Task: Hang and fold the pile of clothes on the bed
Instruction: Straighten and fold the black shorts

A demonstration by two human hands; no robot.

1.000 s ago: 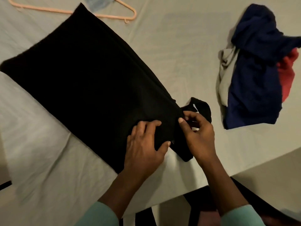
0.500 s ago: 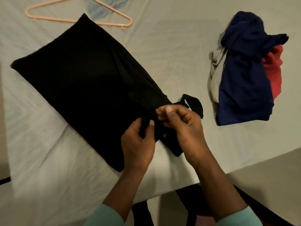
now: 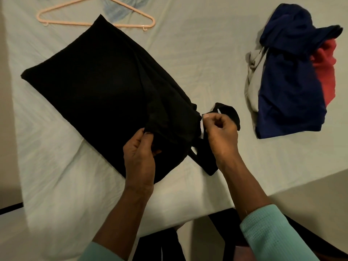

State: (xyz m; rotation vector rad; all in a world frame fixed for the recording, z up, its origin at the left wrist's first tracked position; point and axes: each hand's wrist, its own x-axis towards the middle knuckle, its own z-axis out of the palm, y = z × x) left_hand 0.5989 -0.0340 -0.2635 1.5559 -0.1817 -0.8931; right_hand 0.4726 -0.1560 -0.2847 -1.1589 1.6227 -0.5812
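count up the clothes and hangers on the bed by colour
black garment: 1
navy garment: 1
red garment: 1
grey garment: 1
pale blue cloth: 1
pink hanger: 1
total: 6

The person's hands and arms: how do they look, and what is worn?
The left hand and right hand are bare: no gloves, rings or watch show. The left sleeve and right sleeve are pale turquoise; the right one shows a fine waffle knit.
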